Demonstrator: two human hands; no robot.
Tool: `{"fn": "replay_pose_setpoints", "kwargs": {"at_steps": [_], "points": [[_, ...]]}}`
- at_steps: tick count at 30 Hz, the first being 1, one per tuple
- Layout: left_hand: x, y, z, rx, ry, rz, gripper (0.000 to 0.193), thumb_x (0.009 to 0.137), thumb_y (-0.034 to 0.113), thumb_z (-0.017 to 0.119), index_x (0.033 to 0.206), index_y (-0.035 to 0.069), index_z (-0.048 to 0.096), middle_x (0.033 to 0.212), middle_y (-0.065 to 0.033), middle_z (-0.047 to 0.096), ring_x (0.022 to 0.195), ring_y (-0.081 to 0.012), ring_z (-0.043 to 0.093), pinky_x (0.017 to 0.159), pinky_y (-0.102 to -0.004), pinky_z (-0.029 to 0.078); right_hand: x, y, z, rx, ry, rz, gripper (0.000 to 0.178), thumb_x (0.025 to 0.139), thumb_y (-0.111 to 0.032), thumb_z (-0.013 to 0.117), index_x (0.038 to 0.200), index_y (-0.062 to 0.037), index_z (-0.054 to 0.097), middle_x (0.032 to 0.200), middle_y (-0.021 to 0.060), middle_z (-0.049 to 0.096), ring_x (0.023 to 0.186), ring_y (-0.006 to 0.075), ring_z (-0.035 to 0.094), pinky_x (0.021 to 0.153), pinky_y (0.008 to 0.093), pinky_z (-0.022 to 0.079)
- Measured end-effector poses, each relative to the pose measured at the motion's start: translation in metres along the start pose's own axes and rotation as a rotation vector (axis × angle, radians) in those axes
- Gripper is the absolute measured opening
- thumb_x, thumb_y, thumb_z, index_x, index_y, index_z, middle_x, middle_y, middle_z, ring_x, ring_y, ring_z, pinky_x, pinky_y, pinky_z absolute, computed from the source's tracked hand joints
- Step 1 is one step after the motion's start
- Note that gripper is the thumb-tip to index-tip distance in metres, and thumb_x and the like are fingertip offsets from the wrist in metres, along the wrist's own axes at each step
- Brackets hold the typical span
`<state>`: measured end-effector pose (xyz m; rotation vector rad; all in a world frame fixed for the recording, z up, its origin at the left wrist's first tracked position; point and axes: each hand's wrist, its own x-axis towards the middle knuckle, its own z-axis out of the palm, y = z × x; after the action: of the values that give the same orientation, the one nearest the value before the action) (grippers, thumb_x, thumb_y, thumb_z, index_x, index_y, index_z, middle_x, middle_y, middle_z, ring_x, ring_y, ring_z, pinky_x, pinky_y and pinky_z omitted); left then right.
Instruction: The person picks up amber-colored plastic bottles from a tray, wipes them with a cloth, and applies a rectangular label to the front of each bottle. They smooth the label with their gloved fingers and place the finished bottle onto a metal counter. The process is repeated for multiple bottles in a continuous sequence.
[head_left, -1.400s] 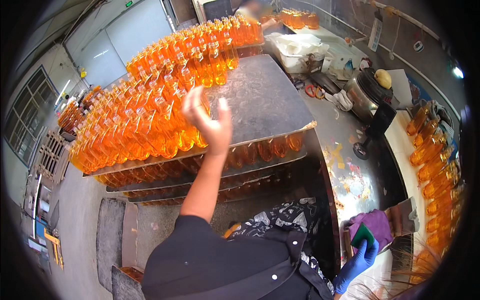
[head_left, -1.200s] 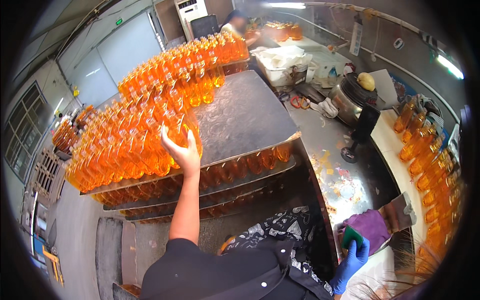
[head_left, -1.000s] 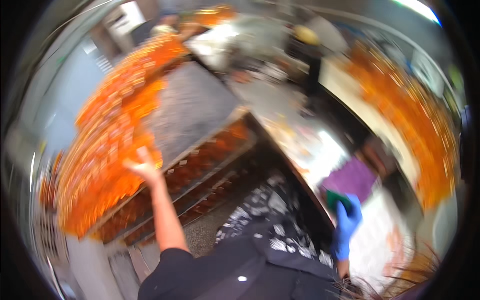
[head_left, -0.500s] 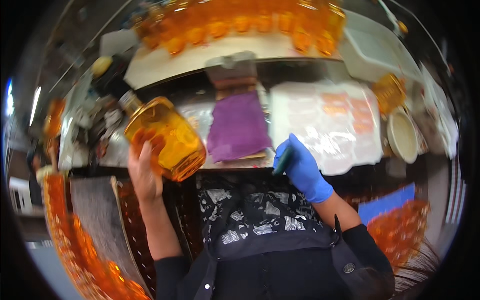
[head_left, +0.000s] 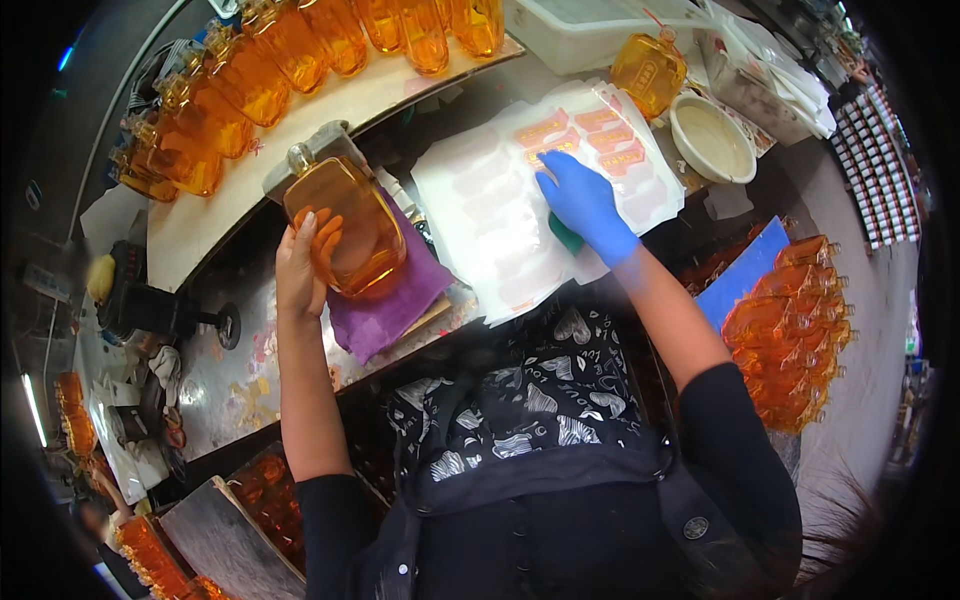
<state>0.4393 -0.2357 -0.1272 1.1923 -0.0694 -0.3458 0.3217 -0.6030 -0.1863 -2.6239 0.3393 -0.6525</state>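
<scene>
My bare left hand [head_left: 300, 270] grips a flat amber glass bottle [head_left: 365, 240] by its side, tilted with its neck toward the far left. Beneath the bottle lies a folded purple cloth [head_left: 405, 310]. My right hand [head_left: 588, 205], in a blue glove, reaches over a white sheet of labels [head_left: 480, 230]. Its fingertips are at the orange-red labels [head_left: 615, 145] that remain on the sheet; whether one is pinched cannot be seen. A dark green flat piece [head_left: 564, 234] is tucked under the gloved palm, mostly hidden by it.
Amber bottles [head_left: 300, 50] stand in a row on a raised board. Beyond the sheet are another amber bottle [head_left: 648, 75], a cream bowl [head_left: 715, 140] and a translucent bin [head_left: 570, 35]. Stacked bottles [head_left: 785, 335] stand at the right. A black tool [head_left: 150, 308] lies on the left.
My head view has turned to the right. My right hand has moved out over the label sheet, keeping the green piece. The bottle in my left hand is now above the purple cloth.
</scene>
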Motion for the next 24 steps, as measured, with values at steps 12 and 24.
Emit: {"fn": "replay_pose_setpoints", "kwargs": {"at_steps": [12, 24], "points": [[-0.002, -0.004, 0.0, -0.023, 0.027, -0.032, 0.034, 0.091, 0.021, 0.065, 0.118, 0.004, 0.051, 0.111, -0.0102, 0.059, 0.104, -0.022, 0.059, 0.09, -0.0326, 0.048, -0.106, -0.035, -0.076, 0.014, -0.435, -0.26, 0.056, 0.078, -0.043, 0.069, 0.126, -0.0166, 0.059, 0.131, 0.0031, 0.058, 0.088, 0.0259, 0.067, 0.075, 0.035, 0.054], [-0.009, -0.009, -0.002, -0.097, 0.019, -0.062, 0.034, 0.094, 0.03, 0.06, 0.115, 0.006, 0.05, 0.109, -0.0104, 0.057, 0.104, -0.0235, 0.06, 0.087, -0.0331, 0.05, -0.07, -0.088, -0.087, 0.938, -0.44, 0.64, 0.024, 0.092, -0.01, 0.058, 0.11, 0.0024, 0.066, 0.102, 0.0107, 0.07, 0.094, 0.0148, 0.066, 0.086, 0.0245, 0.049]]}}
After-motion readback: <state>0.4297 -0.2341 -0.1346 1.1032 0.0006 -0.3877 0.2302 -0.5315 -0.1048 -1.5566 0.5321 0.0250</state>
